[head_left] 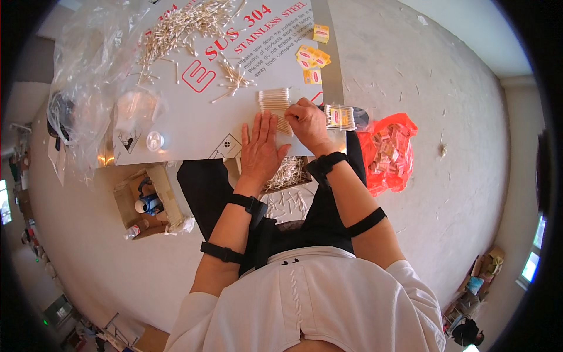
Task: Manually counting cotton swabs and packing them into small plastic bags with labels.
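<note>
At the table's near edge, a row of cotton swabs (273, 98) lies side by side. My left hand (259, 151) rests flat against the row's near end, its fingers stretched out. Just to the right, my right hand (307, 122) is closed in a pinch at the swabs' right ends; what its fingertips hold is hidden. Beside that hand lies a clear pack of cotton swabs (340, 117) with a yellow and red label, on something dark at the table's corner. Loose swabs (236, 78) lie scattered farther off.
A large swab heap (187, 29) and clear plastic bags (88, 70) cover the far left. Yellow cards (312, 57) lie at the table's right. Below are a box of swabs (287, 175), a red bag (396, 149) of small packets and a cardboard box (126, 196).
</note>
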{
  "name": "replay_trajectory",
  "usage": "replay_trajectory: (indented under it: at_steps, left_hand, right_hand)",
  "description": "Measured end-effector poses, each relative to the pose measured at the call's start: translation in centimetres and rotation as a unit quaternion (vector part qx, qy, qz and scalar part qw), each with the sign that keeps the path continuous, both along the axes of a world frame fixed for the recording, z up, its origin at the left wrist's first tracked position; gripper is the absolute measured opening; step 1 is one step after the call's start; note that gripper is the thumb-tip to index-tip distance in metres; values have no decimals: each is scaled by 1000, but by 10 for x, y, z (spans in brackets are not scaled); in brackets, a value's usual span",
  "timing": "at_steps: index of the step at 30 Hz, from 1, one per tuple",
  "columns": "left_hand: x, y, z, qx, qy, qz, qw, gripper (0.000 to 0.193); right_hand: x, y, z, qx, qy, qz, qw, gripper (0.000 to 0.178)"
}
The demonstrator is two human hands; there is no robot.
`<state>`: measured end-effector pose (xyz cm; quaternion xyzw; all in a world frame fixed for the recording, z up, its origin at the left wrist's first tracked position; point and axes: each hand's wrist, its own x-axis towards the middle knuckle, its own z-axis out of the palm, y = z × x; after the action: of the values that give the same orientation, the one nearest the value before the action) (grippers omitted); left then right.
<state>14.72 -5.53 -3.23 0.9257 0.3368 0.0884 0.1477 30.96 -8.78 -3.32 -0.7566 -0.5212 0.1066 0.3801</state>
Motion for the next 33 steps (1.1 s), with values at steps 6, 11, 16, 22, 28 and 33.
replay_trajectory:
  at_steps: [6, 11, 16, 22, 28, 33]
  left_hand:
    - [0, -1, -1, 14, 4, 1, 1000, 78]
    - [0, -1, -1, 8, -3, -3, 1000, 78]
    - [0, -1, 0, 4, -4, -5, 1000, 77]
    - [1, 1, 4, -9, 4, -2, 1000, 76]
    - [5, 2, 6, 25, -4, -10, 1000, 76]
    - [10, -3, 6, 20, 15, -6, 1000, 76]
  right_hand:
    - [8, 12, -1, 35, -23, -10, 999, 3]
    - [8, 15, 1, 23, -19, -15, 999, 4]
    - [6, 1, 2, 27, 24, -36, 999, 7]
    - [0, -30, 12, 7, 76, 45, 996, 36]
    - [3, -28, 10, -12, 58, 34, 998, 40]
    - [9, -28, 7, 4, 21, 26, 999, 36]
